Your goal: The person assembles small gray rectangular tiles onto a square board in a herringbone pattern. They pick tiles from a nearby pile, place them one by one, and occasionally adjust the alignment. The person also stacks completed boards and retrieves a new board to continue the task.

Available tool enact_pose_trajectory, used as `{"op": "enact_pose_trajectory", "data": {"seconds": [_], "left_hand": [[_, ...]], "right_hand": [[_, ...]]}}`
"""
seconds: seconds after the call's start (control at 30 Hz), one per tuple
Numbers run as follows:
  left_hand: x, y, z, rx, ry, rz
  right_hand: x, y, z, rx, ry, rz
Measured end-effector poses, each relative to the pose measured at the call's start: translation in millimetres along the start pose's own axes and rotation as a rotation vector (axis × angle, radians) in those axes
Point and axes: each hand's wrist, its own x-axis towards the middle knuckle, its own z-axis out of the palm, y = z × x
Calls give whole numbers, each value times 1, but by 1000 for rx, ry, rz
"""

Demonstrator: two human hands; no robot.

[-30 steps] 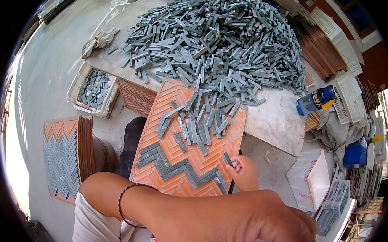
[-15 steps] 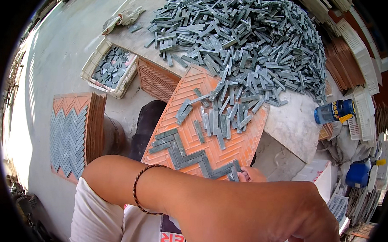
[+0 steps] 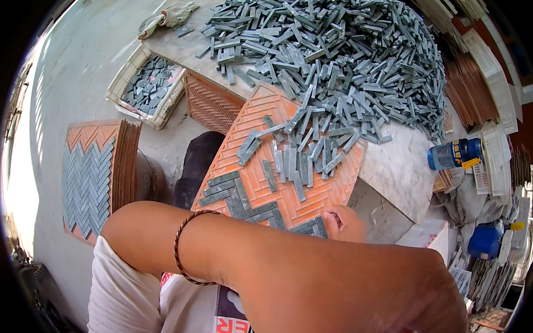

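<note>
My left arm, with a braided band on it, crosses low in front of me. At its end my left hand (image 3: 429, 319) hangs at the lower right, its fingers bent and mostly hidden. Beyond that forearm, my right hand (image 3: 346, 223) is curled at the right edge of an orange grooved tray (image 3: 303, 213), slightly blurred; what is in its fingers, if anything, is hidden. Grey-green stone strips (image 3: 261, 214) lie in a zigzag in the tray's grooves, right beside that hand. Several loose strips (image 3: 293, 165) rest on the tray's far part.
A large heap of stone strips (image 3: 343, 45) covers the table beyond the tray. Left stand a crate (image 3: 175, 103) of stone pieces and a tray stack (image 3: 127, 166) topped with zigzag strips. A blue bottle (image 3: 445, 155) lies at the right, near a blue jug (image 3: 484, 241).
My right hand has shifted slightly up along the tray's edge and shows more from behind my left forearm. The whole view has moved a little.
</note>
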Motion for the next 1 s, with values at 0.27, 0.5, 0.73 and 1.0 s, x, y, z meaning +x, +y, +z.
{"op": "enact_pose_trajectory", "data": {"seconds": [0.27, 0.5, 0.73, 1.0], "left_hand": [[-15, 12, 0, 53, -11, -22], [-23, 19, -3, 71, 0, -41], [-85, 26, -12, 124, 679, -107], [-185, -19, -28, 577, 962, -454]], "right_hand": [[28, -12, 56, 18, 97, -92], [23, 15, 26, 391, -160, 136], [17, 32, -3, 743, -353, 330], [-18, 46, -13, 338, -119, 160]]}}
